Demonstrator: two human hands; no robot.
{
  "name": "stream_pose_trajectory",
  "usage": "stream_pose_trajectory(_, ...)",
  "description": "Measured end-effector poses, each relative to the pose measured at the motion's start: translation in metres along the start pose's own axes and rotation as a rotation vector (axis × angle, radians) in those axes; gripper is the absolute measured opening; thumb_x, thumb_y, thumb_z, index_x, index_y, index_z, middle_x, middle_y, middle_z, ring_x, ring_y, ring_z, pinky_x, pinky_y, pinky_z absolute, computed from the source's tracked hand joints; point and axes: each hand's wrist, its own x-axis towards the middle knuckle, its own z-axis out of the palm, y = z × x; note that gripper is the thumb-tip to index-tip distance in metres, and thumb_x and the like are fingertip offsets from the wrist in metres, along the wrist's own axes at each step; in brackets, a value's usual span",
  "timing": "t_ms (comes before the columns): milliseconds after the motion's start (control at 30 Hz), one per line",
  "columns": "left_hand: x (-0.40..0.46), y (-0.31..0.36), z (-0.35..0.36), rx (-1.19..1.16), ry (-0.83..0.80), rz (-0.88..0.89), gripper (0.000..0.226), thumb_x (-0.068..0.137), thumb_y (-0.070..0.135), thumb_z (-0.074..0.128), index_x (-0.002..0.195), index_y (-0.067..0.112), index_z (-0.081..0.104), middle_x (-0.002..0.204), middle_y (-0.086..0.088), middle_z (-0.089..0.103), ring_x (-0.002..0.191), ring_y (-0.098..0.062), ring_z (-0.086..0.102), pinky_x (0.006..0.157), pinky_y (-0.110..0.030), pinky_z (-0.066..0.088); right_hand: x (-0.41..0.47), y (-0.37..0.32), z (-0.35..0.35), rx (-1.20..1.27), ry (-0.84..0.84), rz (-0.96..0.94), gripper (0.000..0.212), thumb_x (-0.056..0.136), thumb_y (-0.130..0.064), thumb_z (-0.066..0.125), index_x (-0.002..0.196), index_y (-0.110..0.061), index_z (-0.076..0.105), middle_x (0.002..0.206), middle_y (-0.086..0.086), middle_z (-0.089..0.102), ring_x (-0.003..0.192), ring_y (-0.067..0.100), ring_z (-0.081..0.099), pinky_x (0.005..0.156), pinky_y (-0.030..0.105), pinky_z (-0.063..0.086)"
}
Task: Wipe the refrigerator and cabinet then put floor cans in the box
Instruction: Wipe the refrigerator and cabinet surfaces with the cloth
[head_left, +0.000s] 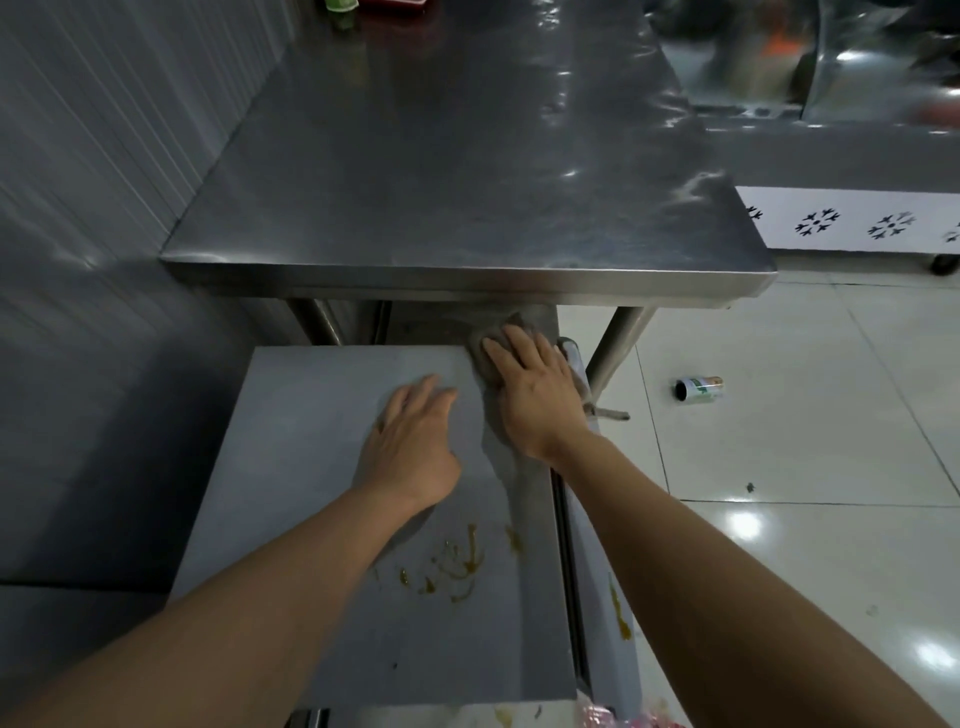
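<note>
Both hands lie on the flat grey top of a low unit, which looks like the refrigerator (332, 467), standing just in front of a stainless steel counter (467, 182). Left hand (413, 447) rests palm down near the middle of the top, fingers straight and close together, holding nothing. Right hand (530, 389) presses flat on a grey cloth (488, 364) at the far right corner of the top, fingers straight and slightly spread over the fabric; part of the cloth trails back along the right edge beneath the wrist, and a strip of it hangs off that edge toward the floor.

Yellowish-brown smears (457, 566) mark the near half of the grey top, toward the right side, and another smear (618, 608) runs down the unit's right face. Just past the right hand, at the corner, a pale rounded object is partly hidden and hard to make out.

On the white tiled floor (805, 467), to the right of the counter's front right leg (613, 353), a can (698, 389) lies on its side with its open end toward the leg, well apart from both hands. At the counter's far left edge stand a green item and something red, both cut off by the frame.
</note>
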Motion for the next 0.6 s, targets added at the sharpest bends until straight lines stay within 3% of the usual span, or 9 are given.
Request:
stream_pose_trajectory(100,-0.007,0.009,0.000,0.000,-0.010,-0.031,0.075,0.081,0.012,0.051,0.146,0.028,0.018,0.158,0.006,0.003,0.144,-0.022,0.003,0.116,-0.040,0.019,-0.047,0.001,0.005,0.044,0.040,-0.004,0.058,0.096,-0.026,0.036,0.151,-0.018,0.019,0.160,0.004,0.007,0.147,0.029,-0.004,0.118,0.040,0.000)
stream_pose_trajectory(233,-0.013,0.021,0.003,-0.021,-0.002,-0.053,0.071,0.081,0.010,0.047,0.145,0.026,0.022,0.157,0.005,0.005,0.143,-0.023,0.005,0.116,-0.041,0.019,-0.055,0.023,-0.002,0.052,0.013,0.105,0.061,0.095,-0.031,0.029,0.151,-0.016,0.013,0.160,0.006,0.000,0.147,0.029,-0.005,0.119,0.042,0.005)
stream_pose_trajectory(367,-0.017,0.028,0.011,-0.020,0.007,-0.047,0.071,0.082,0.009,0.047,0.146,0.026,0.020,0.157,0.005,0.006,0.143,-0.023,0.006,0.117,-0.041,0.018,-0.019,0.036,-0.014,0.214,-0.035,0.233,0.064,0.096,-0.023,0.037,0.152,-0.016,0.006,0.159,0.006,-0.009,0.146,0.029,-0.001,0.120,0.044,0.013)
stream_pose_trajectory(600,-0.041,0.042,0.014,-0.002,-0.022,-0.064,0.066,0.086,0.010,0.043,0.146,0.027,0.022,0.158,0.004,0.008,0.143,-0.021,0.007,0.116,-0.040,0.020,-0.101,0.042,-0.012,0.203,-0.086,-0.006,0.061,0.098,-0.019,0.039,0.151,-0.012,0.009,0.159,0.009,-0.011,0.146,0.029,-0.014,0.121,0.041,0.001)
